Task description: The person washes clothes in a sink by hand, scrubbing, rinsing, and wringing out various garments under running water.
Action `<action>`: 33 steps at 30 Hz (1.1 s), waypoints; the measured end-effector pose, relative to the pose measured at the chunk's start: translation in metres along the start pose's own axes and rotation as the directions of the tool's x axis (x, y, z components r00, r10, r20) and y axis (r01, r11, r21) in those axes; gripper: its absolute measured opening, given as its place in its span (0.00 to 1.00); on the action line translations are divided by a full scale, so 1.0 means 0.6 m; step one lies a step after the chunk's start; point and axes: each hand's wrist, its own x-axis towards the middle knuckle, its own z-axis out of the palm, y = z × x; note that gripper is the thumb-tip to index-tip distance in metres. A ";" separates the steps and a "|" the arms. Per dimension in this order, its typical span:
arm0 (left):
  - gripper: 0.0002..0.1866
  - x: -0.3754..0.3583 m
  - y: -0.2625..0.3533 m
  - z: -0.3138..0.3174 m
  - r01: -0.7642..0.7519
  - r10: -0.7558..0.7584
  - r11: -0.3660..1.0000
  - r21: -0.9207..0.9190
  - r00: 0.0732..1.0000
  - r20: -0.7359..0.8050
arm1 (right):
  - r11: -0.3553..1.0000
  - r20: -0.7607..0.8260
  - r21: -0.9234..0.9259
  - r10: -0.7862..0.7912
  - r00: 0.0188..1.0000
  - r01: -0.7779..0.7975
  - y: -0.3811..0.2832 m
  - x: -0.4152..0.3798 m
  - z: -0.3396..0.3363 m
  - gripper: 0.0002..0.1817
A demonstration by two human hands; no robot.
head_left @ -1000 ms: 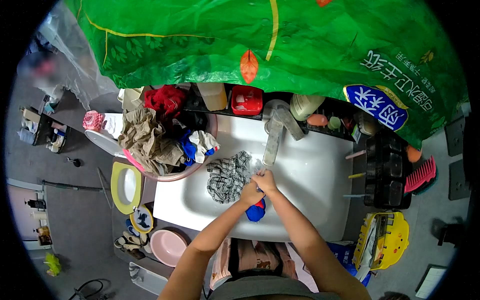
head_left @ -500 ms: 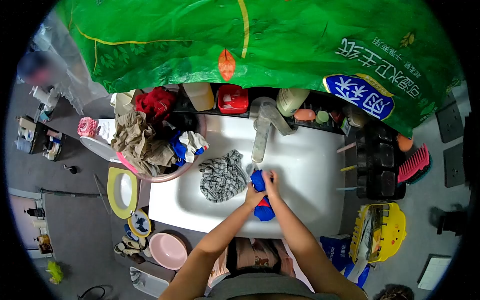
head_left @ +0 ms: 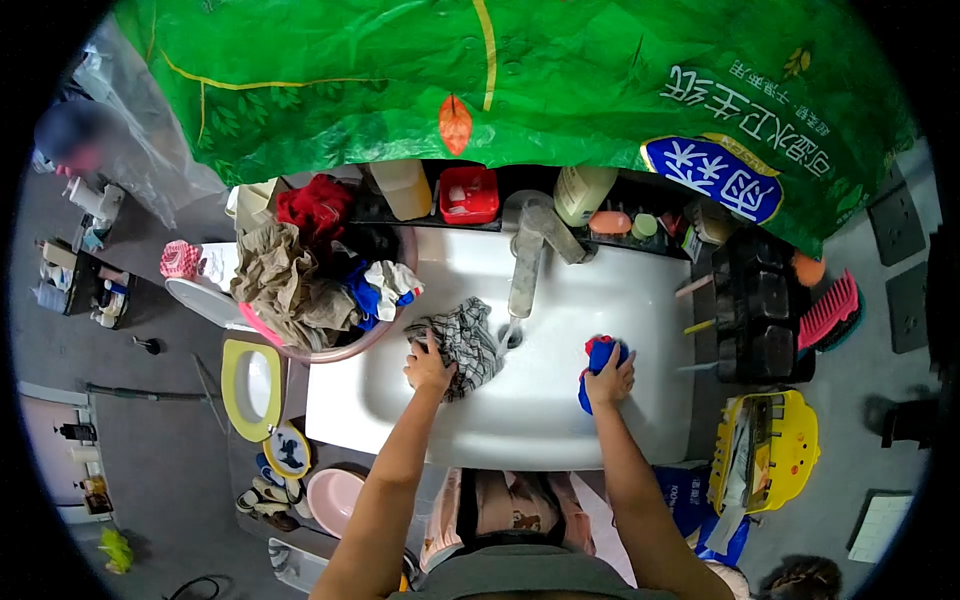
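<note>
Where sink (head_left: 560,440) widens, arms spread apart.

**Materials and finishes at the washbasin**

Sink (head_left: 560,420): smooth, glossy white, ceramic-looking. Faucet (head_left: 527,262): dull grey metal. Checked cloth (head_left: 462,340), centre of frame: woven fabric, matt, wet and crumpled. Blue-and-red cloth (head_left: 598,358), right of centre: soft matt fabric. Pink basin (head_left: 340,350), left of the sink: smooth plastic, piled with matt, rumpled fabrics. Green bag (head_left: 500,70), top of frame: glossy, wrinkled plastic film.
</note>
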 end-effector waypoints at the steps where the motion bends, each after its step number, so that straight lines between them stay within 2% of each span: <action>1: 0.33 0.007 -0.003 0.005 0.010 -0.010 1.000 -0.003 0.999 0.030 | 0.994 -0.080 -0.026 -0.108 0.991 0.106 -0.002 -0.009 0.007 0.39; 2: 0.31 0.015 -0.004 0.006 0.016 -0.008 0.997 -0.076 0.995 0.100 | 0.976 -0.157 -0.062 -0.217 0.964 0.209 -0.005 -0.016 0.014 0.39; 4: 0.28 0.037 -0.005 0.009 0.044 0.009 0.974 -0.223 0.972 0.233 | 0.888 -0.147 0.273 -0.341 0.928 0.370 -0.026 -0.035 0.038 0.33; 5: 0.25 0.044 -0.015 0.041 -0.001 0.040 0.904 -0.427 0.996 0.082 | 0.820 -0.058 0.461 -0.354 0.933 0.339 -0.041 -0.048 0.051 0.27; 6: 0.23 0.016 -0.001 0.021 -0.033 0.038 0.759 -0.650 0.999 -0.006 | 0.774 0.042 0.555 -0.391 0.920 0.304 -0.052 -0.059 0.081 0.24; 7: 0.19 0.020 0.007 0.050 -0.087 0.096 0.491 -0.867 0.994 -0.045 | 0.711 0.289 0.703 -0.312 0.905 0.020 -0.074 -0.071 0.103 0.25; 8: 0.15 0.026 0.015 0.078 -0.123 0.139 0.165 -0.979 0.985 -0.101 | 0.506 0.574 0.775 -0.311 0.758 -0.379 -0.091 -0.074 0.119 0.27; 10: 0.07 -0.014 0.049 0.025 0.128 0.133 -0.041 -0.991 0.984 0.122 | 0.431 0.812 0.573 -0.185 0.553 -0.697 -0.151 -0.083 0.077 0.28; 11: 0.03 -0.016 0.062 0.039 0.133 0.145 -0.206 -0.970 0.984 0.104 | 0.367 0.811 0.585 -0.236 0.535 -0.723 -0.164 -0.082 0.092 0.29; 12: 0.03 -0.020 0.056 0.047 0.269 0.193 -0.185 -0.945 0.953 0.233 | 0.304 0.806 0.589 -0.286 0.518 -0.748 -0.172 -0.077 0.118 0.29; 13: 0.03 -0.043 0.069 0.021 0.339 0.198 -0.276 -0.899 0.936 0.292 | 0.242 0.798 0.587 -0.335 0.501 -0.773 -0.182 -0.074 0.118 0.29; 14: 0.04 -0.066 0.081 -0.005 0.403 0.208 -0.363 -0.840 0.914 0.349 | 0.252 0.820 0.551 -0.344 0.458 -0.796 -0.182 -0.070 0.114 0.28; 16: 0.06 -0.059 0.070 0.015 0.469 0.284 -0.393 -0.791 0.880 0.381 | 0.272 0.857 0.475 -0.360 0.369 -0.837 -0.201 -0.064 0.052 0.25; 17: 0.06 -0.054 0.065 0.028 0.502 0.323 -0.406 -0.763 0.860 0.395 | 0.246 0.822 0.524 -0.396 0.409 -0.815 -0.193 -0.056 0.073 0.18; 19: 0.07 -0.057 0.073 0.016 0.471 0.283 -0.335 -0.816 0.876 0.390 | 0.294 0.684 0.729 -0.316 0.657 -0.618 -0.177 -0.043 0.096 0.14; 21: 0.07 -0.060 0.081 0.003 0.416 0.262 -0.288 -0.863 0.900 0.347 | 0.309 0.484 0.859 -0.230 0.844 -0.408 -0.172 -0.047 0.080 0.10; 23: 0.08 -0.060 0.096 -0.009 0.379 0.150 -0.433 -0.818 0.925 0.349 | 0.223 0.438 0.883 -0.083 0.895 -0.412 -0.163 -0.049 0.073 0.12; 24: 0.08 -0.059 0.106 -0.021 0.352 0.093 -0.500 -0.791 0.930 0.355 | 0.179 0.416 0.895 -0.007 0.910 -0.408 -0.162 -0.050 0.065 0.13; 25: 0.09 -0.053 0.118 -0.029 0.363 0.094 -0.625 -0.691 0.914 0.395 | 0.183 0.479 0.861 0.022 0.877 -0.475 -0.161 -0.049 0.045 0.19; 28: 0.11 -0.021 0.113 0.026 0.511 0.365 -0.707 -0.488 0.855 0.368 | 0.129 0.615 0.784 -0.295 0.731 -0.607 -0.147 -0.050 0.059 0.28; 29: 0.11 -0.013 0.118 0.055 0.522 0.384 -0.722 -0.454 0.848 0.365 | 0.235 0.561 0.826 -0.419 0.714 -0.512 -0.153 -0.055 0.030 0.37; 31: 0.09 -0.047 0.135 0.009 0.584 0.457 -0.483 -0.652 0.803 0.382 | 0.443 0.480 0.857 -0.496 0.724 -0.264 -0.152 -0.041 0.038 0.32; 32: 0.09 -0.060 0.138 -0.008 0.590 0.485 -0.343 -0.730 0.777 0.401 | 0.526 0.446 0.841 -0.538 0.716 -0.128 -0.151 -0.035 0.042 0.30; 33: 0.11 -0.064 0.125 -0.001 0.547 0.478 -0.188 -0.816 0.777 0.410 | 0.616 0.463 0.786 -0.522 0.716 -0.059 -0.153 -0.028 0.033 0.29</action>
